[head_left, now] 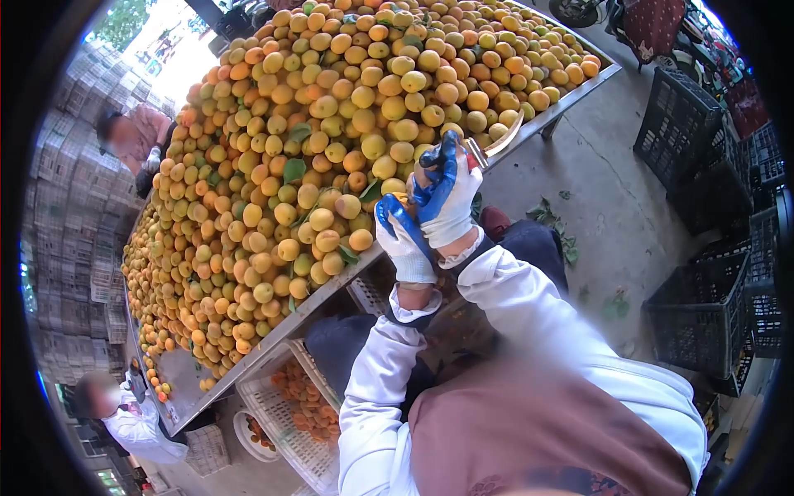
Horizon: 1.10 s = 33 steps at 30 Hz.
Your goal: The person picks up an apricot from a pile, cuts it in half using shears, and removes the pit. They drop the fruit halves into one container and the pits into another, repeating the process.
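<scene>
One fruit (403, 198) lies within the curled left fingers (397, 215), while the right fingers (447, 175) clasp a curved knife (504, 137).

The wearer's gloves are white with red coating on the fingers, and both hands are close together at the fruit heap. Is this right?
No: the head view shows blue coating on the fingers, not red. The gloves are white, and the left hand and right hand are close together at the fruit heap.

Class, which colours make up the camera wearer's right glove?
The right glove is white and blue, best seen in the head view.
</scene>
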### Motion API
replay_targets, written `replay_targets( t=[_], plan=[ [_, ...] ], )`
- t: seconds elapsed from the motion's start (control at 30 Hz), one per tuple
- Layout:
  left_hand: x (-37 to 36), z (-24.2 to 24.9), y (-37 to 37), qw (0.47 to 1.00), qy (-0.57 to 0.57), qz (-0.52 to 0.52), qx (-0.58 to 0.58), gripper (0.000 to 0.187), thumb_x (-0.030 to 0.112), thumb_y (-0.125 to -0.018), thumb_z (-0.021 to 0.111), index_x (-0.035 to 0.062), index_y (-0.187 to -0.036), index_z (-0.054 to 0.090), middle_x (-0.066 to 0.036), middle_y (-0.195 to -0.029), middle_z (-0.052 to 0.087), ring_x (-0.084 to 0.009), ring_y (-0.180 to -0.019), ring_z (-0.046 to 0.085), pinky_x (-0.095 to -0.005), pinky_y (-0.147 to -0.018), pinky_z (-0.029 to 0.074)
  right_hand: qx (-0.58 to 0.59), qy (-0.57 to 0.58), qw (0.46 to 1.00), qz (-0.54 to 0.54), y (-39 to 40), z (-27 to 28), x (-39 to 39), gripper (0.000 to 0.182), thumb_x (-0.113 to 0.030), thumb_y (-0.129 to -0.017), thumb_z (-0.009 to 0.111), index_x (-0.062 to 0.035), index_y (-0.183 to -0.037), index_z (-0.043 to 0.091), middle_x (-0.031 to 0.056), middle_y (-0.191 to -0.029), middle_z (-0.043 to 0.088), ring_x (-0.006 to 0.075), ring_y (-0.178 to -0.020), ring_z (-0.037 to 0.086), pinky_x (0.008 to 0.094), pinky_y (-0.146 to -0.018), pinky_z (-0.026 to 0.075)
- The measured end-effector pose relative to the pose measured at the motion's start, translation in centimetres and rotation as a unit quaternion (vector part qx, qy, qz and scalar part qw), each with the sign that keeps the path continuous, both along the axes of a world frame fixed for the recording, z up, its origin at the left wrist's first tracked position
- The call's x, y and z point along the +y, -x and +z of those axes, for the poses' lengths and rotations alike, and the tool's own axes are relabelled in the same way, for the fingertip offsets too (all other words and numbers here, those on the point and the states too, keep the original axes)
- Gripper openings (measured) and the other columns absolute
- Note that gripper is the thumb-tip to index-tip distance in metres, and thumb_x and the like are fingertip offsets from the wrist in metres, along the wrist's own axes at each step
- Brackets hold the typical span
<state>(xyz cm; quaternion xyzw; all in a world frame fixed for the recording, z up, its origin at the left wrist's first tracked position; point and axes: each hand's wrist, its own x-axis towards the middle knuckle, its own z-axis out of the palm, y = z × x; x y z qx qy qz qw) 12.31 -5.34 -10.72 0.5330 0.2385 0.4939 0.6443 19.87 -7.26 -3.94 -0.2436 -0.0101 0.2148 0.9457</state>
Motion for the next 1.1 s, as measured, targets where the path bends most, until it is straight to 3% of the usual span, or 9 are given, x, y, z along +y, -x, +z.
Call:
replay_targets(
  t=[0.33, 0.43, 0.57, 0.63, 0.77, 0.93, 1.03, 1.07, 1.1],
  plan=[
    [-0.4, 0.0, -0.7, 0.998, -0.052, 0.016, 0.014, 0.033, 0.032, -0.105, 0.049, -0.0001, -0.108, 0.056, -0.005, -0.098, 0.059, -0.013, -0.089, 0.054, -0.0269, -0.08, 0.046, 0.058, 0.045, 0.997, 0.017, -0.6, 1.0, 0.1, 0.036, -0.038, -0.102, 0.051, -0.0086, -0.08, 0.051, 0.0009, -0.057, 0.039, 0.0144, -0.041, 0.038, 0.0308, -0.039, 0.033],
    [-0.5, 1.0, -0.4, 1.0, 0.003, -0.02, -0.017, 0.036, 0.036, -0.105, 0.048, 0.0008, -0.106, 0.057, -0.003, -0.097, 0.061, -0.011, -0.086, 0.055, -0.0264, -0.077, 0.047, 0.048, 0.019, 0.999, 0.017, -0.3, 1.0, 0.1, 0.036, -0.037, -0.103, 0.048, -0.0116, -0.078, 0.052, -0.0001, -0.056, 0.04, 0.0141, -0.042, 0.036, 0.0302, -0.04, 0.03],
    [-0.6, 2.8, -0.1, 0.997, 0.049, -0.029, -0.042, 0.041, 0.04, -0.105, 0.047, 0.0006, -0.103, 0.059, -0.002, -0.094, 0.061, -0.0097, -0.084, 0.055, -0.0258, -0.074, 0.047, 0.101, -0.116, 0.981, 0.117, -0.5, 1.0, -0.6, 0.038, -0.039, -0.102, 0.048, -0.0158, -0.072, 0.053, -0.0032, -0.055, 0.036, 0.0135, -0.044, 0.032, 0.0316, -0.045, 0.029],
    [-0.7, 3.4, 0.1, 0.997, 0.051, -0.022, -0.048, 0.04, 0.039, -0.105, 0.047, 0.0004, -0.103, 0.059, -0.002, -0.094, 0.061, -0.0093, -0.085, 0.055, -0.025, -0.075, 0.046, 0.077, -0.172, 0.972, 0.142, -0.2, 1.0, -0.6, 0.036, -0.04, -0.102, 0.044, -0.0133, -0.078, 0.051, -0.0014, -0.061, 0.042, 0.0154, -0.045, 0.037, 0.0318, -0.046, 0.033],
    [-0.6, 4.0, 0.2, 0.997, 0.041, -0.032, -0.05, 0.037, 0.038, -0.105, 0.048, 0.0032, -0.099, 0.059, 0.001, -0.09, 0.06, -0.007, -0.081, 0.053, -0.0234, -0.071, 0.044, -0.024, -0.261, 0.942, 0.209, -0.5, 0.2, -0.7, 0.039, -0.041, -0.103, 0.042, -0.013, -0.078, 0.05, -0.0016, -0.063, 0.038, 0.0144, -0.048, 0.033, 0.0332, -0.051, 0.031],
    [-0.3, 3.8, 0.3, 0.977, 0.166, -0.059, -0.118, 0.031, 0.037, -0.104, 0.052, 0.0094, -0.091, 0.058, 0.007, -0.08, 0.053, -0.0018, -0.071, 0.046, -0.0199, -0.062, 0.037, -0.087, -0.265, 0.931, 0.236, -0.2, 0.2, -0.6, 0.04, -0.042, -0.104, 0.041, -0.0124, -0.078, 0.051, -0.0014, -0.065, 0.037, 0.0142, -0.049, 0.033, 0.0331, -0.053, 0.03],
    [0.7, 2.8, 1.0, 0.968, 0.194, -0.094, -0.131, 0.026, 0.03, -0.104, 0.05, 0.0067, -0.095, 0.056, 0.004, -0.084, 0.055, -0.0076, -0.079, 0.054, -0.0243, -0.07, 0.045, -0.099, -0.262, 0.928, 0.246, 0.0, 0.2, -0.6, 0.041, -0.042, -0.103, 0.041, -0.0121, -0.078, 0.051, -0.0013, -0.066, 0.039, 0.0141, -0.051, 0.034, 0.0329, -0.054, 0.03],
    [0.9, 2.4, 1.0, 0.967, 0.195, -0.092, -0.132, 0.026, 0.03, -0.104, 0.05, 0.0067, -0.095, 0.056, 0.004, -0.084, 0.055, -0.0076, -0.079, 0.054, -0.0243, -0.07, 0.045, -0.1, -0.264, 0.927, 0.247, 0.1, 0.3, -0.6, 0.041, -0.042, -0.103, 0.041, -0.0118, -0.078, 0.052, -0.0013, -0.066, 0.04, 0.014, -0.051, 0.034, 0.0329, -0.055, 0.03],
    [1.1, 2.3, 1.0, 0.995, 0.071, -0.046, -0.055, 0.027, 0.03, -0.104, 0.05, 0.0056, -0.095, 0.057, 0.003, -0.084, 0.056, -0.0075, -0.078, 0.053, -0.0243, -0.069, 0.045, -0.1, -0.262, 0.927, 0.249, 0.2, 0.2, -0.5, 0.041, -0.042, -0.103, 0.041, -0.0118, -0.078, 0.052, -0.0013, -0.066, 0.04, 0.014, -0.051, 0.034, 0.0329, -0.055, 0.03]
  ],
)
